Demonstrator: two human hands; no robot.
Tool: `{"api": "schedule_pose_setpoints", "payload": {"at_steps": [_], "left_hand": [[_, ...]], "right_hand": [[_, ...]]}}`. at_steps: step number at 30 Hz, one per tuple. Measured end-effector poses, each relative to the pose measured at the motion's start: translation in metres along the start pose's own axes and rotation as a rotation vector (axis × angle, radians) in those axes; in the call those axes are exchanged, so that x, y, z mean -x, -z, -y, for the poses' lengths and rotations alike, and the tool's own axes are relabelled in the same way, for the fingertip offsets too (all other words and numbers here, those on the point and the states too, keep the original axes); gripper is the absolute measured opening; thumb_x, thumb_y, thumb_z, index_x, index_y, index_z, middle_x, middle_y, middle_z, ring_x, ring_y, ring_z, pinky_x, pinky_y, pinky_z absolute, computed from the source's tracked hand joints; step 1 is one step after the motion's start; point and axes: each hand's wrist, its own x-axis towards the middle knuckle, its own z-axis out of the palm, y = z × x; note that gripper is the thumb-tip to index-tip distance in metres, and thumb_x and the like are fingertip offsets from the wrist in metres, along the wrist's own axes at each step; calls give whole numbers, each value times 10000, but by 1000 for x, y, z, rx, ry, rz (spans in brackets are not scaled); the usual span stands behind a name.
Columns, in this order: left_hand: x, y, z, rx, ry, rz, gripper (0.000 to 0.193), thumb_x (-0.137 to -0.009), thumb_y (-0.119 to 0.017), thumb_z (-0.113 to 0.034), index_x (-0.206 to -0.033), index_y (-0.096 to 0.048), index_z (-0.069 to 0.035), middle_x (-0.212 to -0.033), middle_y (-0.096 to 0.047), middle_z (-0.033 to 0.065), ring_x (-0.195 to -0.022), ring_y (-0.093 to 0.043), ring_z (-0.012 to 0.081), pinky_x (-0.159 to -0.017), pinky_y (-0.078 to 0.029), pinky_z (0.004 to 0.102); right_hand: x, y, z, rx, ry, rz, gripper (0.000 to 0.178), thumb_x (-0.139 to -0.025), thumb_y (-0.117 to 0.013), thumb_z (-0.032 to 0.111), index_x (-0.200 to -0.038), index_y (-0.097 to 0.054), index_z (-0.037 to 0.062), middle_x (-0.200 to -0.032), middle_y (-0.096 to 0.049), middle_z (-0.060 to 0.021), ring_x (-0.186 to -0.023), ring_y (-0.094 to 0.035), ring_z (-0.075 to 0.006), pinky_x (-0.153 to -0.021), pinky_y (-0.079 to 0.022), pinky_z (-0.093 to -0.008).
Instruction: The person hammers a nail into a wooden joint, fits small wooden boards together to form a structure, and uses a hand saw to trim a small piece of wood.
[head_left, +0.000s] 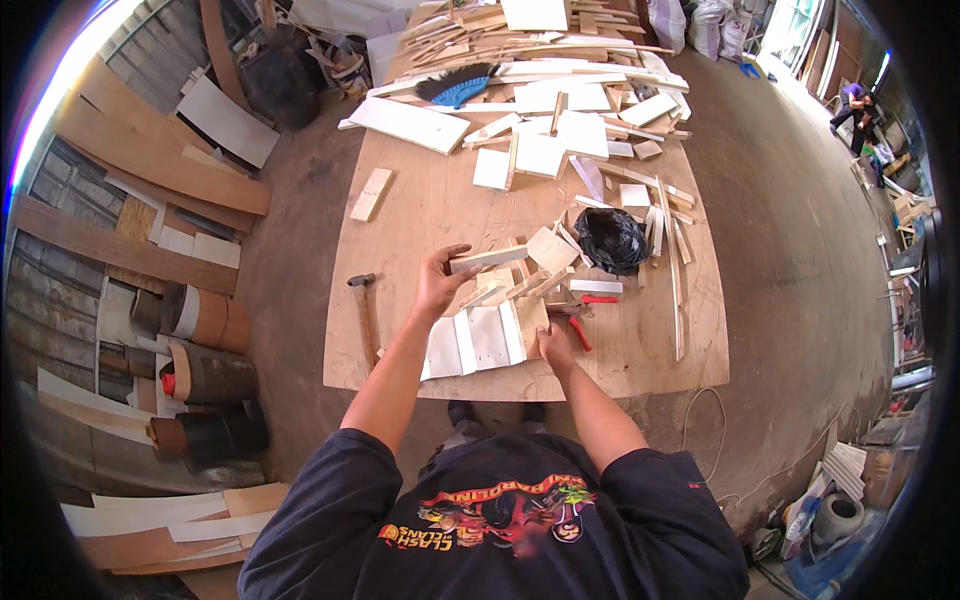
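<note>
My left hand [437, 284] grips one end of a short wooden strip [490, 258], raised over the scraps on the table. Closed on the right edge of a small white-faced wooden piece [485, 340] is my right hand [555, 347]. That piece has bare wood at its right end and lies near the front edge of the table. Red-handled pliers [579, 328] rest just right of my right hand. A hammer [366, 312] with a wooden handle lies left of my left forearm. Small wood offcuts [549, 250] are heaped just beyond the white-faced piece.
On the wooden table [400, 225], a black plastic bag [612, 241] sits at the right. White and bare boards pile up at the far end, with a blue brush [458, 90] among them. Rolls of sheet [210, 318] stand at the left. Another person [855, 112] is far right.
</note>
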Motion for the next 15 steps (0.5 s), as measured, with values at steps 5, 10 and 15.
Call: {"api": "schedule_pose_setpoints", "payload": {"at_steps": [5, 10, 15], "left_hand": [[14, -6, 23, 83, 98, -112, 431, -825, -827, -6, -1186, -606, 76, -956, -716, 100, -837, -674, 118, -751, -560, 243], [12, -23, 26, 147, 133, -191, 381, -824, -836, -19, -1128, -617, 52, -918, -704, 67, -809, -663, 103, -737, -548, 234], [20, -31, 30, 131, 145, -172, 350, -842, -827, -34, -1121, -632, 52, -935, -706, 67, -836, -646, 84, -735, -527, 217]], "right_hand": [[16, 2, 36, -121, -76, 7, 555, -981, -603, 383, -1383, -530, 9, -1275, -648, -267, -1230, -606, -405, -1031, -466, -433], [10, 8, 52, -59, -49, 67, 586, -964, -610, 427, -1380, -536, 20, -1322, -621, -278, -1277, -576, -413, -1050, -454, -446], [14, 17, 55, 107, 21, -57, 598, -919, -704, 361, -1390, -536, 32, -1209, -658, -236, -1143, -624, -394, -983, -485, -449]]}}
